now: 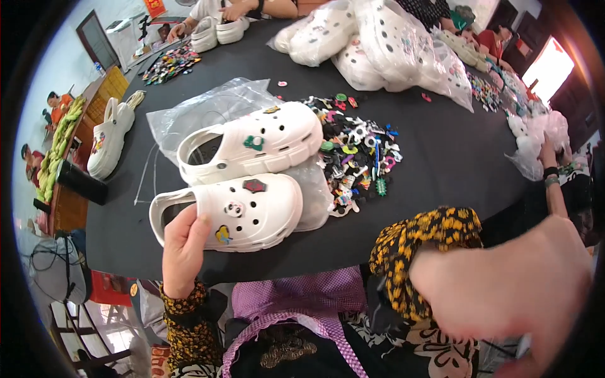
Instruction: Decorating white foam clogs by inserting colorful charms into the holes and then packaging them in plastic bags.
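My left hand [183, 249] grips a white clog [274, 205] by the side of its heel opening, thumb on top. That clog carries a panda charm [235, 208], a yellow-and-blue charm [223, 234] and a dark red-edged charm [254, 185]. Just beyond it lies a second white clog [293, 129] with a green charm [254, 143] and a small yellowish one. Both rest partly over clear plastic bags [170, 120]. Raised at the right, close to the camera, my right hand [504, 283] is smeared by motion; its fingers cannot be made out.
A pile of loose charms [362, 154] lies right of the clogs on the dark table [441, 164]. Bagged white clogs [384, 47] stand beyond. Another clog [108, 148] is at the left edge, near a black box-like object [82, 183]. Co-workers' hands [236, 9] work across the table.
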Demonstrator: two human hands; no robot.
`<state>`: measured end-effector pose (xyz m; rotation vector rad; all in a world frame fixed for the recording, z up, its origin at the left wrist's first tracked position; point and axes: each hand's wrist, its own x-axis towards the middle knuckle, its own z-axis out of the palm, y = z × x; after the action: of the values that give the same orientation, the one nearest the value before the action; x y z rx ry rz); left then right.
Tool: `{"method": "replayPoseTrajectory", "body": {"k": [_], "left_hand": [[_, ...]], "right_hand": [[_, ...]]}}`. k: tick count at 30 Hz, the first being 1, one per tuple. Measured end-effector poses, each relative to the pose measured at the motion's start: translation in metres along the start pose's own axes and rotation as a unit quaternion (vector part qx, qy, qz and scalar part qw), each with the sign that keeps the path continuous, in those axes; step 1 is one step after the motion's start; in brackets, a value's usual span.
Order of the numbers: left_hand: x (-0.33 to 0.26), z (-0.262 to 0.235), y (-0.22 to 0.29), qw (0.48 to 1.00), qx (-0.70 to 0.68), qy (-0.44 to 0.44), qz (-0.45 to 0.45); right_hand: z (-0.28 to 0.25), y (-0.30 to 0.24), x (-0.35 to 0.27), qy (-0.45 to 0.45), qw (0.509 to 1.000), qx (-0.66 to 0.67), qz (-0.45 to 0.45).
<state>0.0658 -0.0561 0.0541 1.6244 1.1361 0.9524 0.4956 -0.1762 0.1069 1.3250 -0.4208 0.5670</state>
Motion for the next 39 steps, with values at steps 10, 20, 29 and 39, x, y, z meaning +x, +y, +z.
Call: {"method": "replayPoseTrajectory", "body": {"k": [10,20,29,39], "left_hand": [[0.007,0.007,-0.021,0.992,-0.015,-0.059,0.110],[-0.005,0.005,-0.026,0.963,0.093,0.062,0.247],[-0.019,-0.010,-0.028,0.889,0.276,0.080,0.357],[-0.026,-0.027,-0.013,0.919,0.200,0.095,0.327]], "right_hand": [[-0.134,0.170,-0.138,-0.492,0.315,-0.704,0.404],[-0.182,0.146,-0.157,-0.675,-0.077,-0.614,0.402],[-0.136,0.182,-0.155,-0.588,0.008,-0.597,0.546],[-0.137,0.173,-0.166,-0.571,-0.003,-0.538,0.620]]}}
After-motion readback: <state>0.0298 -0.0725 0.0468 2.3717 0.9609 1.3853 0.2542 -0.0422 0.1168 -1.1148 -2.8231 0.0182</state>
